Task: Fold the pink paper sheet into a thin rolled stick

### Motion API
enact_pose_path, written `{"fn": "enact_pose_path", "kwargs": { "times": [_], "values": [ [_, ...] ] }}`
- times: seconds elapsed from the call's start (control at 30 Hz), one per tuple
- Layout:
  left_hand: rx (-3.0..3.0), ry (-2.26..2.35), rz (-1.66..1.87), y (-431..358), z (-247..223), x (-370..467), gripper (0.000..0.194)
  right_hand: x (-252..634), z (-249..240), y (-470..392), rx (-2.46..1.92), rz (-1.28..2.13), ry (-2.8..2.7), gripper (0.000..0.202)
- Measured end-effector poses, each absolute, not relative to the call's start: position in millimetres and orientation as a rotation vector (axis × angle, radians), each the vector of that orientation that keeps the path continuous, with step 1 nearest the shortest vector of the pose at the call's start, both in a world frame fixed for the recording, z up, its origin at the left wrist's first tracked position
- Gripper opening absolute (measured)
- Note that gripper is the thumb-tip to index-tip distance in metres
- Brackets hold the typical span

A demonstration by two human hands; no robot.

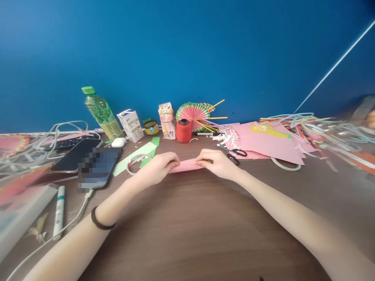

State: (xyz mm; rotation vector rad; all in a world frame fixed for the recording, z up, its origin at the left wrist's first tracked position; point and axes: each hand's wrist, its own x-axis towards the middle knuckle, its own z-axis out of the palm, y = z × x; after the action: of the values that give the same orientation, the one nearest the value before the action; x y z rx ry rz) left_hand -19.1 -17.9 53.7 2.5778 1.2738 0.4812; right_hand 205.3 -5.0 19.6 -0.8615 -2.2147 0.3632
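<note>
A narrow strip of pink paper (187, 166) is stretched level between my two hands, over the brown table (187, 226). My left hand (159, 166) pinches its left end, and my right hand (215, 162) pinches the right end. Whether the strip is folded in layers I cannot tell. Close beyond my right hand lie black scissors (234, 154). A roll of tape (133, 164) rests beside my left hand, on light green paper (124, 162). Straight behind the strip stands a spool of red thread (184, 132).
At the back, a green bottle (102, 113), a white carton (131, 125) and a pleated paper fan (195, 113) line the blue wall (187, 47). Pink sheets (269, 144) and tangled strips (322, 132) lie right. Phones (102, 171), a cable (79, 214) and a marker (59, 210) lie left.
</note>
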Motion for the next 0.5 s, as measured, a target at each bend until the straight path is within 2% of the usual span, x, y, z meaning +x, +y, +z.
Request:
{"fn": "enact_pose_path", "kwargs": {
  "times": [0.3, 0.5],
  "values": [
    [2.062, 1.066, 0.541, -14.7, 63.6, -28.0, 0.034, 210.6, 30.6, -6.5, -0.839, 0.852, -1.862, 0.023],
    [2.179, 1.15, 0.267, -5.6, 56.4, -34.4, 0.029, 204.8, 16.9, -0.3, -1.032, 0.773, -1.968, 0.017]
  ]
}}
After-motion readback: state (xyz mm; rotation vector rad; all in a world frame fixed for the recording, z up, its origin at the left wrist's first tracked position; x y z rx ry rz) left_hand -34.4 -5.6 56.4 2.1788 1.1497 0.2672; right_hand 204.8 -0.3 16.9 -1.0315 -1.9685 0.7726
